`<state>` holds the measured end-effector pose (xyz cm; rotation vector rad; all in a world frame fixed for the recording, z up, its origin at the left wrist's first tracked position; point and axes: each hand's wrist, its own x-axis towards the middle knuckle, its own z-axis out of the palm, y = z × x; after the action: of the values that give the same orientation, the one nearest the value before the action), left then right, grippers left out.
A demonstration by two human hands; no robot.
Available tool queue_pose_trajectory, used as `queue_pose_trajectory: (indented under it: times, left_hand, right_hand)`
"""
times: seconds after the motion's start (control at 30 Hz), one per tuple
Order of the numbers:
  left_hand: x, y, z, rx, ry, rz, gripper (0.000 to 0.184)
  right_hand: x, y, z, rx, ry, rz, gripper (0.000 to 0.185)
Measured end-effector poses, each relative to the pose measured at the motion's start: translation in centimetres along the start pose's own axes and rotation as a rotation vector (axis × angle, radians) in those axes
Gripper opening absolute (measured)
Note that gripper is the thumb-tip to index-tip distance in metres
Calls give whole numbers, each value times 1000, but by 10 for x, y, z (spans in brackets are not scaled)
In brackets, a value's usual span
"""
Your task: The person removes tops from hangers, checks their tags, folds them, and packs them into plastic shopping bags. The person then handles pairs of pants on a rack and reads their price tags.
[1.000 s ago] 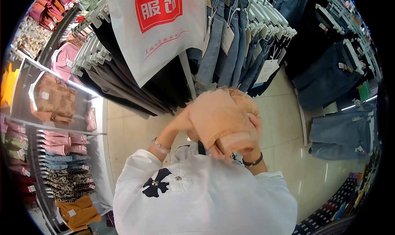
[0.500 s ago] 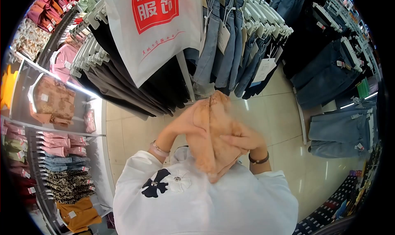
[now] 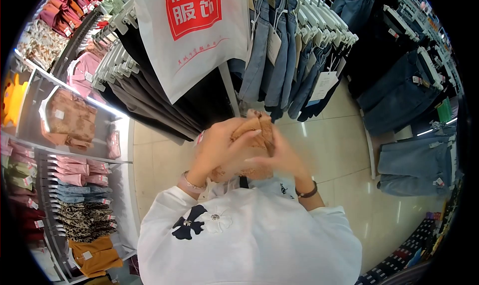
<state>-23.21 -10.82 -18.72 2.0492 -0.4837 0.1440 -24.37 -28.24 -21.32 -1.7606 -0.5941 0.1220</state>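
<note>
A tan-brown patterned garment (image 3: pixel 258 130) is bunched into a compact folded bundle in front of my chest. My left hand (image 3: pixel 218 146) wraps round its left side, thumb lying across the front. On the other side, my right hand (image 3: pixel 283 158) grips the bundle, its fingers reaching over the lower front; motion blurs this hand. Much of the cloth is hidden behind both hands, so I cannot tell its kind. A small red-and-white tag (image 3: pixel 200 137) shows beside my left hand.
A white shopping bag (image 3: pixel 199 50) with a red print hangs ahead, between dark trousers (image 3: pixel 149 98) and blue jeans (image 3: pixel 274 78) on hangers. Shelves of folded clothes (image 3: pixel 82 210) stand on the left. More jeans (image 3: pixel 399 95) hang to the right above the tiled floor (image 3: pixel 334 135).
The garment hung longer and looser half a second ago; now it is folded smaller. My hands have drawn closer together around it, and the left thumb has come across its front.
</note>
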Motion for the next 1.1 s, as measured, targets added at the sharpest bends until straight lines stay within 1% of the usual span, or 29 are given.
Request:
queue_pose_trajectory:
  times: [0.03, 0.07, 0.13, 0.2, 0.27, 0.3, 0.33, 0.43, 0.47, 0.5, 0.53, 0.57, 0.6, 0.63, 0.67, 0.7, 0.73, 0.8, 0.83, 0.9, 0.93, 1.0, 1.07, 1.1]
  left_hand:
    - [-1, 3, 1, 92, -2, 24, 18]
    - [-3, 5, 2, 193, -5, 58, 17]
    - [-3, 6, 2, 218, -80, 248, 18]
    - [1, 7, 5, 223, -120, 435, 19]
    - [5, 18, 10, 102, -172, 468, 24]
    - [11, 23, 9, 46, -196, 490, 27]
    - [17, 28, 5, 34, -304, 490, 26]
    - [54, 54, -22, 312, -338, 761, 25]
    - [74, 73, -40, 424, -230, 833, 23]
    - [93, 89, -57, 423, -121, 787, 24]
    - [120, 103, -80, 525, 60, 869, 25]
    - [148, 113, -103, 672, 292, 910, 26]
    - [181, 116, -131, 844, 426, 872, 30]
    - [206, 124, -153, 1025, 581, 817, 28]
    - [230, 128, -173, 1211, 709, 735, 27]
    - [257, 121, -200, 1438, 802, 804, 29]
    - [277, 119, -216, 1570, 780, 587, 32]
    - [296, 120, -231, 1649, 681, 234, 36]
    - [308, 113, -245, 1671, 631, 116, 34]
    - [314, 110, -255, 1589, 586, 5, 25]
    - [313, 110, -258, 1538, 563, 0, 21]
    - [312, 112, -265, 1436, 518, -13, 18]
    - [316, 109, -269, 1479, 558, -13, 10]
    - [318, 107, -270, 1500, 578, -16, 13]
  right_hand:
    - [3, 9, 8, -68, 24, -129, 92]
    - [-2, 16, 14, -213, 42, -56, 102]
    - [0, 35, 27, 105, 136, -198, 90]
    - [10, 44, 14, -276, 111, -549, 56]
    - [3, 49, 24, -16, 190, -619, 37]
    - [-5, 54, 28, -9, 200, -554, 37]
    - [-12, 58, 31, -2, 208, -487, 37]
    - [-20, 31, 30, 309, 239, -123, 39]
    - [-29, 43, 35, 503, 190, -67, 44]
    - [-39, 66, 42, 696, 136, -6, 49]
    - [-46, 79, 44, 888, 77, 62, 54]
    - [-50, 79, 42, 960, 69, 82, 60]
    - [-53, 79, 39, 1034, 60, 104, 66]
    - [-56, 80, 37, 1107, 50, 127, 72]
    - [-59, 81, 35, 1120, 79, 145, 74]
    - [-61, 83, 32, 1133, 110, 160, 75]
    - [-62, 84, 29, 1147, 144, 174, 76]
    - [-65, 73, 22, 1144, 208, 91, 75]
    - [-67, 68, 19, 1143, 242, 50, 74]
    - [-73, 67, 14, 1093, 275, 96, 78]
    - [-77, 68, 13, 1068, 291, 124, 81]
    - [-81, 68, 14, 1076, 333, 129, 80]
    - [-82, 69, 14, 1085, 371, 135, 79]
    - [-83, 70, 14, 1088, 388, 140, 78]
